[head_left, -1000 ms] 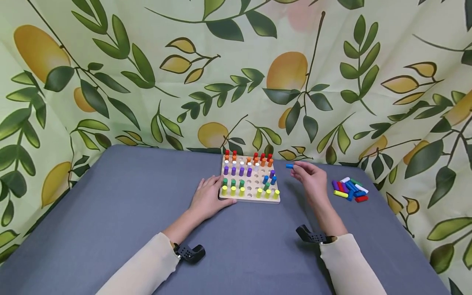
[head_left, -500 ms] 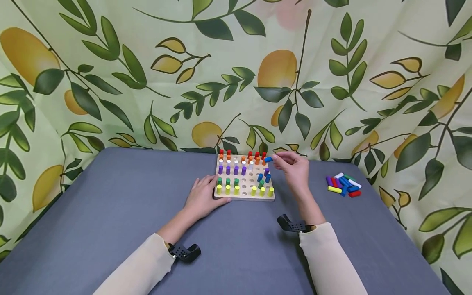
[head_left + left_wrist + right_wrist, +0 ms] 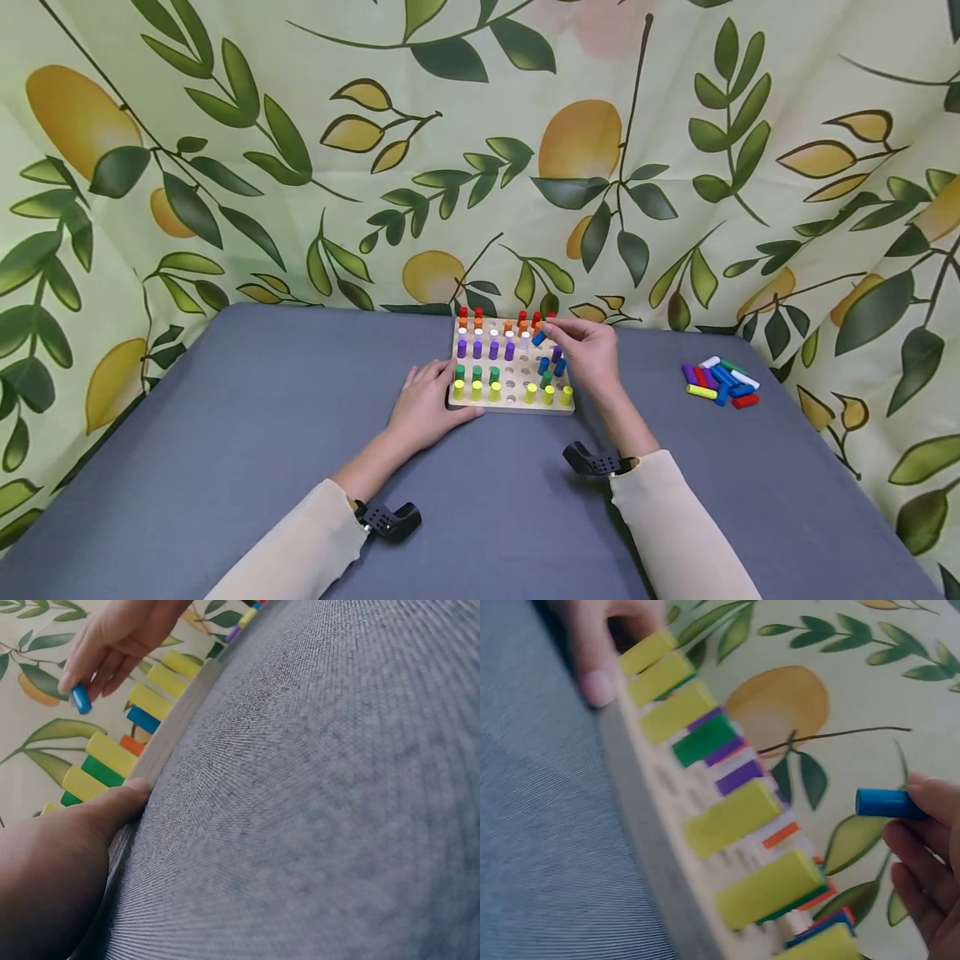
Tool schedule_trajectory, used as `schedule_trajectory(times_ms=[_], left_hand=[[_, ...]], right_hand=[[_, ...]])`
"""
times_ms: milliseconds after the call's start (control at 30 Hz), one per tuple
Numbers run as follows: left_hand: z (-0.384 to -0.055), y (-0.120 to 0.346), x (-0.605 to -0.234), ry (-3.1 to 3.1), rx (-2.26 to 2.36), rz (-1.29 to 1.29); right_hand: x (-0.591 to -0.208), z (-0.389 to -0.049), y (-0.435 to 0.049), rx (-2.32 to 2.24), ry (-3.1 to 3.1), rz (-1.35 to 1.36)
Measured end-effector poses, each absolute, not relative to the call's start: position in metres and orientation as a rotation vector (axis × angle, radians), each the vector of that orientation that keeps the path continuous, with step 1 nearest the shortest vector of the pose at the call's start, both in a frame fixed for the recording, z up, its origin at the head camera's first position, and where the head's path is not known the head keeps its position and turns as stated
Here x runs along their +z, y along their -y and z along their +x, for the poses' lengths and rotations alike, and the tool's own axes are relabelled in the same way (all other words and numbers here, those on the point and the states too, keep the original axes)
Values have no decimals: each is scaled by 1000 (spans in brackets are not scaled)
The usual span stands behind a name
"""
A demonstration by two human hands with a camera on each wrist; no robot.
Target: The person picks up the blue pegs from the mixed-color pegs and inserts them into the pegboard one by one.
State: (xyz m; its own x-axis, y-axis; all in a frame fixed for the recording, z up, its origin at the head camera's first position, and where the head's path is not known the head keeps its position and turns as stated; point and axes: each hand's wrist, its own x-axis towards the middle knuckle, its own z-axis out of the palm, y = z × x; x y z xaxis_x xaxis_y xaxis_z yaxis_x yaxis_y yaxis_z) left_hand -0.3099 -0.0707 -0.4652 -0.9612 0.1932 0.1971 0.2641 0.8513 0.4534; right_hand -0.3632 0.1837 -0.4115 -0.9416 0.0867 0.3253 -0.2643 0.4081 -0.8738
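A wooden pegboard (image 3: pixel 517 406) stands on the table with rows of coloured pegs in its holes: red, orange, white, purple, blue, green and yellow. Some holes in the middle columns show bare. My left hand (image 3: pixel 427 404) rests at the board's left side, its thumb along the front edge. Between thumb and fingertips, my right hand (image 3: pixel 588 354) pinches a blue peg (image 3: pixel 889 803) above the board's right part. The left wrist view also shows that blue peg (image 3: pixel 80 698) tilted and apart from the board.
Right of the board lies a loose pile of pegs (image 3: pixel 722 379) in several colours. Grey cloth (image 3: pixel 300 467) covers the table. Behind it hangs a curtain (image 3: pixel 480 167) printed with leaves and fruit.
My right hand has carried the blue peg leftward, from beside the board to above its right part. The left hand stays at the board's left edge.
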Motion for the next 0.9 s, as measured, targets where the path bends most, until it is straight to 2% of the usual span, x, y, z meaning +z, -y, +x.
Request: schedule_trajectory(times_ms=[300,900], left_hand=[[-313,69,-466,2898,-738,-349],[-311,70,-465,2919,-733,-343]], right_hand=[[-426,-364,-182,1328,2457,396],[-441,-366,-176,1209,2574,460]])
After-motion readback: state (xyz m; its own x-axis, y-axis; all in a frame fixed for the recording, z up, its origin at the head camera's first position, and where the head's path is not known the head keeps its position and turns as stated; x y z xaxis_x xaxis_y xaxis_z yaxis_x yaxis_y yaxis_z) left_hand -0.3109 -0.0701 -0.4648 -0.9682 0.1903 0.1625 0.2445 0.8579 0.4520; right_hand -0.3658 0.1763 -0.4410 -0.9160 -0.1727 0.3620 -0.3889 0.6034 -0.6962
